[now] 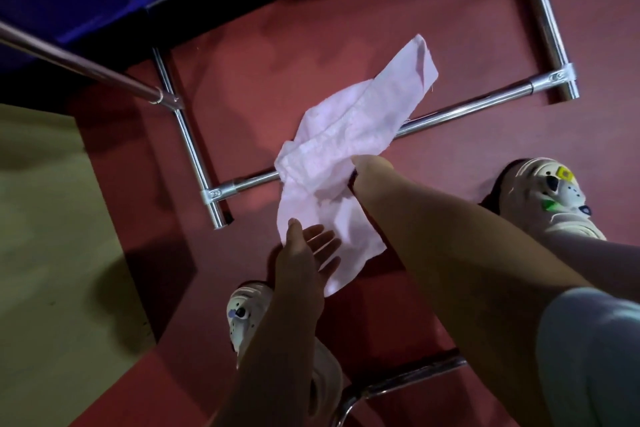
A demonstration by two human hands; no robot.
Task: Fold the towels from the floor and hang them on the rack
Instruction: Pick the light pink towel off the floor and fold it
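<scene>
The chrome rack [450, 111] frames the red floor [311, 28]. A crumpled pink towel [346, 149] hangs above its lower bar, bunched at eleven o'clock of the right hand [369, 172], which grasps it. The left hand [308, 250], fingers straight, touches the towel's lower edge at seven o'clock

1. A dark red floor [398, 28] fills most of the view.
2. The chrome rack base [467, 109] stands on it, its crossbar joined to two side feet.
3. Two pale clogs [550, 194] rest on the floor, near the base.
4. A yellowish floor section [45, 253] lies left.
</scene>
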